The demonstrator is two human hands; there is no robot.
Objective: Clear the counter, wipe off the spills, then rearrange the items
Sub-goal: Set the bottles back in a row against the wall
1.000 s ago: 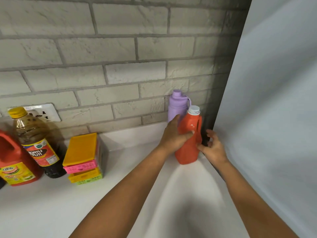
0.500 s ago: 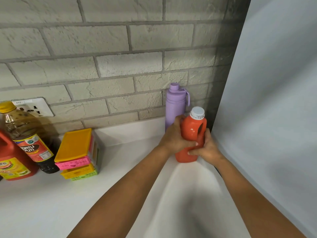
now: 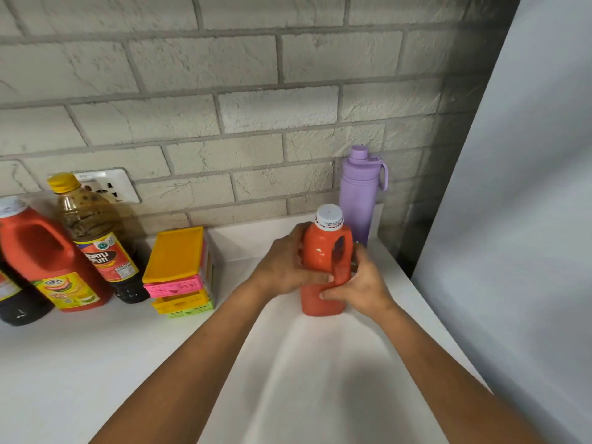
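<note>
A small orange-red jug (image 3: 323, 251) with a white cap and a built-in handle stands upright on the white counter (image 3: 96, 363). My left hand (image 3: 283, 265) grips its left side, fingers wrapped across the front. My right hand (image 3: 360, 283) grips its right side by the handle, thumb on the front. Behind it, at the wall, stands a lilac water bottle (image 3: 360, 193), apart from both hands.
At the left stand a big red ketchup jug (image 3: 48, 261), a dark vinegar bottle (image 3: 96, 238) with a yellow cap, and a dark bottle (image 3: 16, 302) at the frame edge. A stack of coloured baskets (image 3: 179, 274) sits beside them. A grey appliance side (image 3: 528, 219) bounds the right.
My right hand closed on the small jug's handle side. Both hands have drawn the jug away from the lilac bottle, toward me and slightly left.
</note>
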